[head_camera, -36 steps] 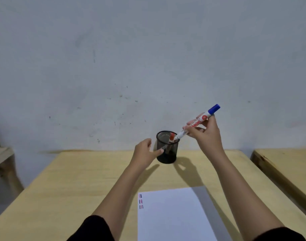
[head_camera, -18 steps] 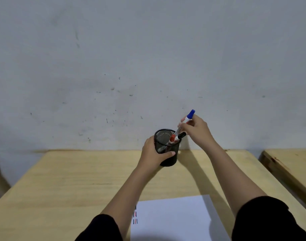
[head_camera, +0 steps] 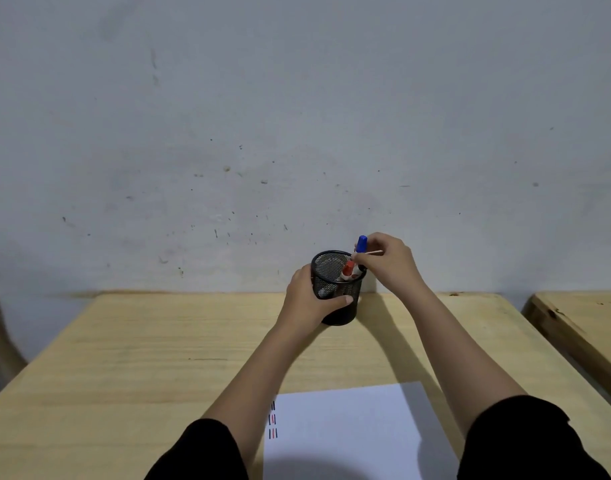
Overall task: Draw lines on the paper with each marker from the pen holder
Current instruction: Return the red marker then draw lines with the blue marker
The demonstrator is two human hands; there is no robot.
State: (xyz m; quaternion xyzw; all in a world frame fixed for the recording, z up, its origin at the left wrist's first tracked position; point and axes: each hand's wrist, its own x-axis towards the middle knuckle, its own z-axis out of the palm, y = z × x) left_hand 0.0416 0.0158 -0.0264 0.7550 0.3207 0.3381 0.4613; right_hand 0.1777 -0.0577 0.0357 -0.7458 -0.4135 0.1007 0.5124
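While the left hand (head_camera: 309, 299) wraps around the black mesh pen holder (head_camera: 337, 289) and steadies it on the far part of the wooden table (head_camera: 158, 358), the right hand (head_camera: 387, 261) pinches the blue-capped marker (head_camera: 361, 244) at the holder's right rim, cap up and body mostly down inside the cup. A red-capped marker (head_camera: 348, 270) leans in the holder just beside it, and something dark next to that may be a third, black-capped marker, though it is too small to be sure. On the white paper (head_camera: 352, 431), which lies near the person's body and well apart from the holder, short marks sit in three rows at the left edge; black and red strokes can be made out, and the left arm covers whatever lies further left. Judging from this, several lines are already drawn and a marker is at the holder between turns. Whether blue has made its line cannot be told, so at least some drawing probably remains.
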